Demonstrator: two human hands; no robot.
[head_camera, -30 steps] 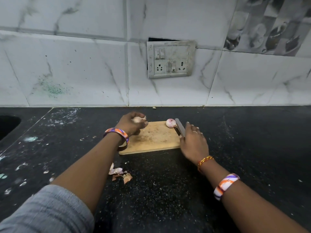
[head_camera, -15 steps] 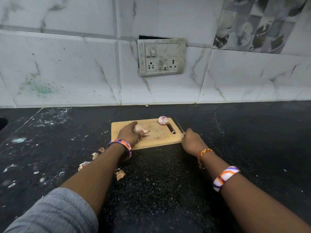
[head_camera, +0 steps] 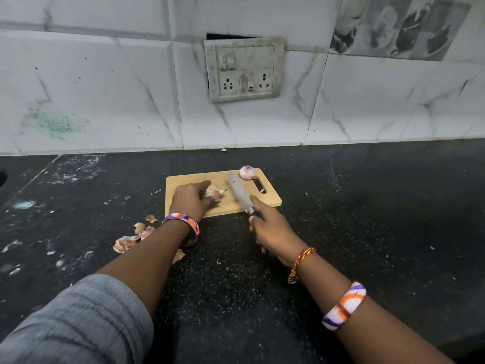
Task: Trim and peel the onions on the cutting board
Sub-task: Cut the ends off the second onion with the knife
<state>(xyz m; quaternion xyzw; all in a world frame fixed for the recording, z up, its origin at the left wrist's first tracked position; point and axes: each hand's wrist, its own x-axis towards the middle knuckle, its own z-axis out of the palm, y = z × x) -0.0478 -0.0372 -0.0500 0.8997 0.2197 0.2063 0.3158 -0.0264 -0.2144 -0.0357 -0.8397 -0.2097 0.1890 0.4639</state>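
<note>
While blurred, perhaps papery onion.

Cutting board under my fingers: pale wood, matt, scuffed. Knife in my right hand: dull grey metal blade, dark handle. Onion at my left fingers: papery, dry skin; the peeled onion beyond the blade looks smooth, faintly glossy. Tabletop: black speckled stone, slight sheen. Wall tiles beyond: glossy white marble look. Left sleeve: grey ribbed cloth.
</note>
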